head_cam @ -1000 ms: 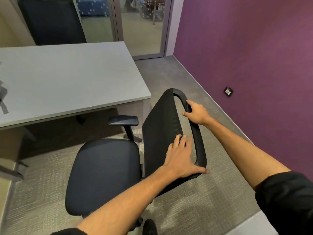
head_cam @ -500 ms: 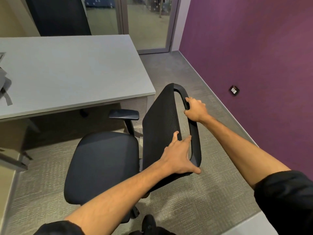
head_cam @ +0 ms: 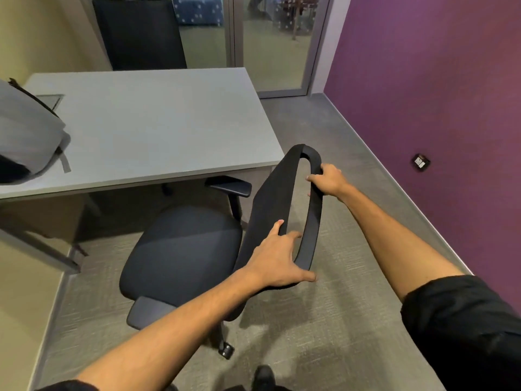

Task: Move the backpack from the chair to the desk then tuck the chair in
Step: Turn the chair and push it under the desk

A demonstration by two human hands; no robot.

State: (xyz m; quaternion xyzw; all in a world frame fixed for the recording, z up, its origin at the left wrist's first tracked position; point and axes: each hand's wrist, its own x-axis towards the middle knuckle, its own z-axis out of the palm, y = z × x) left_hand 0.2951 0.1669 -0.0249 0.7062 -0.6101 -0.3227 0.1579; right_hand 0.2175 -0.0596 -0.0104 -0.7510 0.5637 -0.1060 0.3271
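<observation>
A black office chair (head_cam: 183,249) stands on the carpet by the near right corner of the grey desk (head_cam: 158,122), its seat partly under the desk edge. My left hand (head_cam: 277,259) grips the lower part of the chair's backrest frame. My right hand (head_cam: 328,179) is wrapped around the upper part of the same frame. A grey backpack (head_cam: 26,131) lies on the desk at the far left, cut off by the frame edge.
A purple wall (head_cam: 423,94) with a socket (head_cam: 420,162) runs along the right. A second black chair (head_cam: 141,32) stands behind the desk. Glass doors (head_cam: 270,43) are at the back. A desk leg (head_cam: 42,249) slants at the left. My shoe (head_cam: 263,376) is below.
The chair has rolled left and toward the desk, its seat now reaching under the edge. My view swung left, bringing the backpack on the desk into sight. Both hands kept their grip.
</observation>
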